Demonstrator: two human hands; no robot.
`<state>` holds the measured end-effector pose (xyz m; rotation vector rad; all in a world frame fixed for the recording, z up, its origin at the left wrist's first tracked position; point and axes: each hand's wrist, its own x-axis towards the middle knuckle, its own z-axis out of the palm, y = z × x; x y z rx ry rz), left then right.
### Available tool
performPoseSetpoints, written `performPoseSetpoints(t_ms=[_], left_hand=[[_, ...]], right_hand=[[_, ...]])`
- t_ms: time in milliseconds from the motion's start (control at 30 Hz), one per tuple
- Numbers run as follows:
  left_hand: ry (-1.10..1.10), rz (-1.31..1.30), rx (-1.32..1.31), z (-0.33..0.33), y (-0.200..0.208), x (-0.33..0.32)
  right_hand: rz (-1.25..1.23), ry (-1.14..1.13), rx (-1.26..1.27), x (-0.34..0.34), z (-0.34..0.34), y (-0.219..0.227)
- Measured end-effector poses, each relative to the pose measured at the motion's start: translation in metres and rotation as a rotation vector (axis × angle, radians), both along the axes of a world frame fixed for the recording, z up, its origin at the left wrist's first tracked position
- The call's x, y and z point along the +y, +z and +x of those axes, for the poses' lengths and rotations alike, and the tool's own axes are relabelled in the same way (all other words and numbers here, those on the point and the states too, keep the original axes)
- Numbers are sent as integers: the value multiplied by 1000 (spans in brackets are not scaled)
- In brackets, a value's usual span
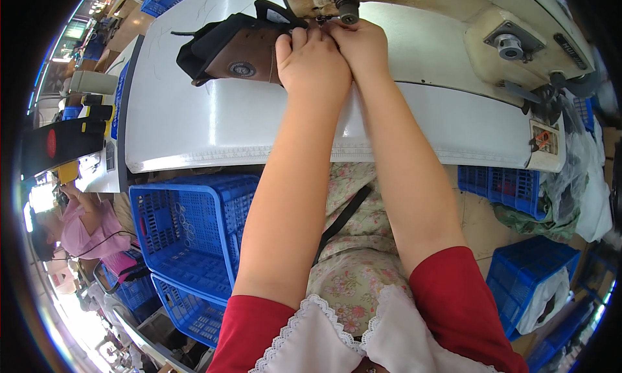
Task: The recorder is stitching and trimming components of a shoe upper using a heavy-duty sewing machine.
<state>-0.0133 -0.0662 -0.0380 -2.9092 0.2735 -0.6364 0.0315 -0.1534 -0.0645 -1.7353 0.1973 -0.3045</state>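
Bending: left hand (315, 63) over the brown-and-black sewn piece (241, 54)'s right end, right hand (360, 44) just beside it; cannot tell what they pinch.
Piece: black folded top, brown panel with round dark emblem (242, 69); lies far, mostly left of the hands, beside the cream metal sewing machine (483, 23).
Glossy white tabletop (188, 117): opens left and near of the piece, to a scale strip (353, 153) along its near edge.
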Motion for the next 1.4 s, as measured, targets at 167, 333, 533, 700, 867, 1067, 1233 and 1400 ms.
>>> performPoseSetpoints(t_ms=[167, 333, 533, 700, 867, 1067, 1233, 1400], left_hand=[[21, 30, 41, 4, 2, 5], [23, -30, 92, 3, 6, 4], [-107, -88, -17, -4, 8, 8], [-228, -302, 47, -46, 30, 26], [-266, -687, 430, -93, 65, 39], [-347, -946, 768, -115, 77, 55], [-460, -1057, 935, -122, 83, 65], [-538, -1120, 992, -122, 85, 80]], right_hand=[[-5, 50, 170, 1, -3, 12], [-25, 58, 148, -1, -5, 14], [141, 39, 82, -4, -5, -2], [61, 44, -117, -20, -43, 5], [-207, 109, -463, -43, -78, 8], [-333, 304, -582, -37, -95, 29], [-299, 369, -600, -36, -92, 28], [-209, 733, -631, -31, -109, 44]])
